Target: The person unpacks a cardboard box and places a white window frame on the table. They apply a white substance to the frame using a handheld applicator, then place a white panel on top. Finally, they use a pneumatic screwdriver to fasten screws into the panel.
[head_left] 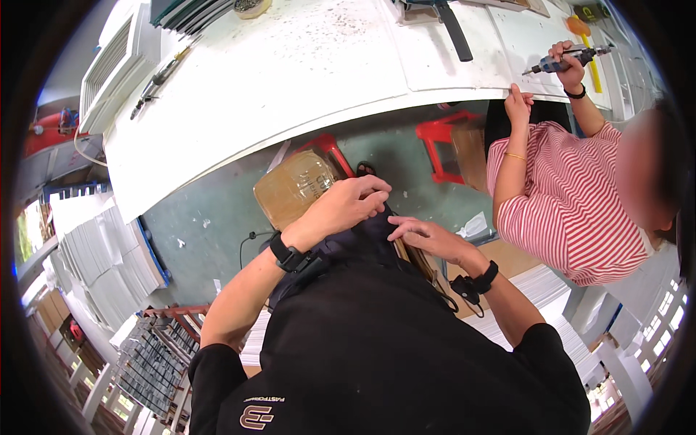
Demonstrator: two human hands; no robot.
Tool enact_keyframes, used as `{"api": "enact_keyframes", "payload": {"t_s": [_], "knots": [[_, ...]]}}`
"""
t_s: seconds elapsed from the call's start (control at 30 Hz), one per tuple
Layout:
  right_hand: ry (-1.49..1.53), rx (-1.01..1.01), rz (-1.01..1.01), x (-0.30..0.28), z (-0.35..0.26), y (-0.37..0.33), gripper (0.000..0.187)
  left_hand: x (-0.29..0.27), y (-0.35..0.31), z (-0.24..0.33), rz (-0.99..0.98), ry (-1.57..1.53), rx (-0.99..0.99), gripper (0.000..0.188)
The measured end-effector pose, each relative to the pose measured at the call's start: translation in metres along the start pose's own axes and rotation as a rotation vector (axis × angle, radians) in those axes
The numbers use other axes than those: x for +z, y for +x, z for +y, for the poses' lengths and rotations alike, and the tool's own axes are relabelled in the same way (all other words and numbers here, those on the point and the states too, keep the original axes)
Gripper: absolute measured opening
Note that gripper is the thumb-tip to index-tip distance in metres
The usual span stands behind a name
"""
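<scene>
My left hand (pixel 351 201) hangs in the air over my lap, fingers loosely bent and apart, with nothing seen in it. Close by on its right, my right hand (pixel 429 238) is held with fingers partly stretched, also holding nothing that shows. The two hands are near each other but do not touch. Just beyond my left forearm is a taped brown cardboard box (pixel 286 190), which the left hand partly covers from view. Both wrists carry black bands.
Ahead stretches a white worktable (pixel 290 87) with small dark bits scattered on it and an electric screwdriver (pixel 161 81) at its left. A co-worker in a striped shirt (pixel 558 196) sits at right, holding another electric screwdriver (pixel 565 62). Red stools (pixel 435 148) stand below; stacked white sheets (pixel 109 243) are at left.
</scene>
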State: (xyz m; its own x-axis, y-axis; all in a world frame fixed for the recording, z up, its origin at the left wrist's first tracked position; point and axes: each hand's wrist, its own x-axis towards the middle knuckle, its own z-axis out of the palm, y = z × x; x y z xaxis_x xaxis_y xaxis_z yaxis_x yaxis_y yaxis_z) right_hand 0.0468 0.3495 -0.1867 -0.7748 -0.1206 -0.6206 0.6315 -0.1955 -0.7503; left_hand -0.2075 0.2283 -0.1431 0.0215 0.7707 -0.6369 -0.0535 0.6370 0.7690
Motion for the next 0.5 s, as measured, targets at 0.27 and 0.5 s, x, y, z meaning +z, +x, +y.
{"api": "enact_keyframes", "payload": {"t_s": [0.27, 0.5], "knots": [[0.092, 0.175, 0.078, 0.035, -0.010, 0.057, 0.060, -0.053, 0.007, -0.003, -0.063, 0.142, 0.045, 0.038], [-0.094, 0.158, 0.459, 0.090, -0.040, 0.106, 0.052, -0.146, -0.001, -0.019, -0.192, 0.199, 0.184, 0.038]]}}
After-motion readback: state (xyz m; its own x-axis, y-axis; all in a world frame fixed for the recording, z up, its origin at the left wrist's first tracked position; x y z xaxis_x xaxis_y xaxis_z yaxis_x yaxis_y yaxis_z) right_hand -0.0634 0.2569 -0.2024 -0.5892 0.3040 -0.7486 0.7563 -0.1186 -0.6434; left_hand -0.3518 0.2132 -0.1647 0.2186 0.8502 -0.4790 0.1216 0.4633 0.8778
